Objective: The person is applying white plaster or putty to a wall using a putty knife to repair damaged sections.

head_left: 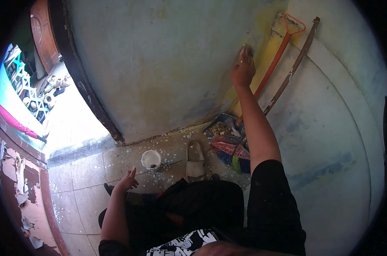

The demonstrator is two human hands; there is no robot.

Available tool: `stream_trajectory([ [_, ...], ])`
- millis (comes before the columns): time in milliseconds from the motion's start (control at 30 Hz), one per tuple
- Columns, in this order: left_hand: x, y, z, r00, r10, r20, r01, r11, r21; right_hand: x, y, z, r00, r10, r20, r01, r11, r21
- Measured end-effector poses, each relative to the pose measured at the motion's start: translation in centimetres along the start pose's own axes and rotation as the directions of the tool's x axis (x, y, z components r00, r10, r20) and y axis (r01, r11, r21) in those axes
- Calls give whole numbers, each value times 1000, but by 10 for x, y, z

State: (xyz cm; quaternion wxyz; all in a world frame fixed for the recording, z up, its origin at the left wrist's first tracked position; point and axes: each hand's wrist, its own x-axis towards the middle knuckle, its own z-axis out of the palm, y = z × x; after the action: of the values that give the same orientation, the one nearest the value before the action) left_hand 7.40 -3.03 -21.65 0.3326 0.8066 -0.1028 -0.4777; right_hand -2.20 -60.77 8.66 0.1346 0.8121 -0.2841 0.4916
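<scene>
Right hand [244, 70] is reaching up and forward, fingers lying together, tips meeting the wall [159, 64] near the corner. Can't tell if they're pinching anything — a small dark patch is showing right at the tips. Wall is standing ahead of both hands. Just right of that hand an orange long-handled tool [275, 59] is leaning; a wooden stick [293, 64] is leaning farther right. Left hand [127, 182] is hanging low, fingers loosely spread. White tub [151, 151] is sitting just ahead and right of it, not touching — a dark lump is resting inside. Slipper [195, 167] is lying right of the tub, flecks dotting the tiled floor [84, 175].
</scene>
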Motion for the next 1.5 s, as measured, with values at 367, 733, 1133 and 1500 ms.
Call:
stream_trajectory([
  [367,-1,2,0,1000,14,-12,-14,999,-34,5,-4,16,964,240,117,-241,970,-8],
  [733,-7,5,0,999,24,-26,-24,1000,-3,-4,-14,9,989,145,-31,-145,989,4],
  [1133,-11,5,1,999,41,-36,-41,999,-21,21,-19,23,972,160,-170,-114,962,249],
  [1500,-8,4,2,999,44,15,-44,999,-19,16,10,47,854,496,-157,-368,789,493],
])
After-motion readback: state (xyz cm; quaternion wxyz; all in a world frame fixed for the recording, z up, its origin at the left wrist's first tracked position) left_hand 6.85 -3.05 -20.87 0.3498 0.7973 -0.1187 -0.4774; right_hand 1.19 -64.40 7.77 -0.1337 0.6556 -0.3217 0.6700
